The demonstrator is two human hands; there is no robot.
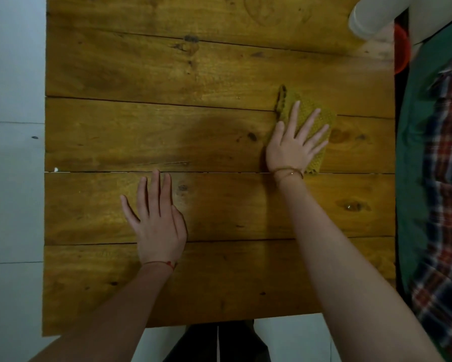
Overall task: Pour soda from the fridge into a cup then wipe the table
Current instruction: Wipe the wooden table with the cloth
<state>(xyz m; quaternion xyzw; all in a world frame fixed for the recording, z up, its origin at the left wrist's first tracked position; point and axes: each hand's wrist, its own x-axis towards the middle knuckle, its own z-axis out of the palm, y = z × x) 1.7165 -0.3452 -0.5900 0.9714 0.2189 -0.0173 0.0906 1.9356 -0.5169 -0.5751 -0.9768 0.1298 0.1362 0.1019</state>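
Two hands lie on one wooden table [219, 74]: right hand [292, 145] fingers spread on one yellow cloth [313, 113], left hand [157, 223] flat, fingers straight.

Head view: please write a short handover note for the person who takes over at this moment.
Left hand: open, flat on the bare wooden table, holding nothing.
Right hand: open, fingers spread, pressing the yellow cloth on the table's right side.
White cup: at the far right corner, contents not visible. No soda bottle in view.
Done: wiping seems under way; pouring cannot be confirmed here.
Left: probably wipe the remaining boards.
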